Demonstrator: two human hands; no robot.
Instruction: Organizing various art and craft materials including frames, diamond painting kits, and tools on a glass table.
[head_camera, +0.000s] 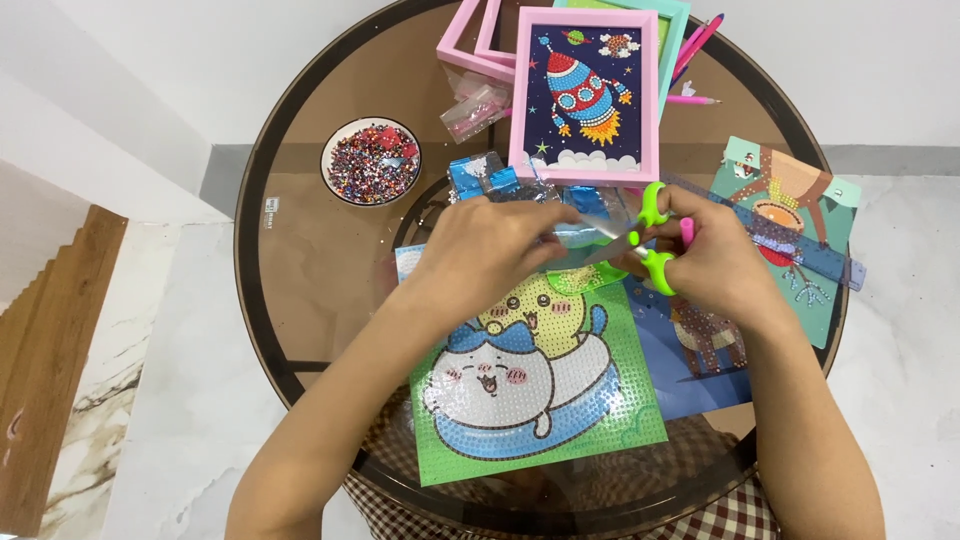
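Table (300, 250) first, since it filled most of the frame: round, dark tinted glass, smooth enough that flat things looked like they'd slide around on it. Middle-bottom of the frame had the green cartoon canvas (540, 390), a thin bendy sheet with a studded surface, lying flat under both forearms. Top centre was the rocket picture in a pink frame (585, 95), rigid, with spare pink frames (470, 45) stacked behind it at the top. Right side had a teal canvas (790, 200) and a blue one (700, 360) lower down, both half covered. Upper left held a small white bowl of mixed beads (372, 162), probably easy to spill with one bump.

Then the actual action, centre frame. Left hand (485, 250) was closed in a pinch on a small clear plastic bag (585, 232), held just above the green canvas. Right hand (715, 265) had its fingers through the green handles of the scissors (645, 240), blades slightly parted at the bag's edge. That bag looked feather-light, floppy and slick, so my guess was it would fold away from the blades unless pinched taut close to the cut line. Gripping the top corner seemed safest, keeping whatever was inside down low.

Smallest bits: pink pens (695, 50) at the upper right, more little bags (475, 105) near the frames.
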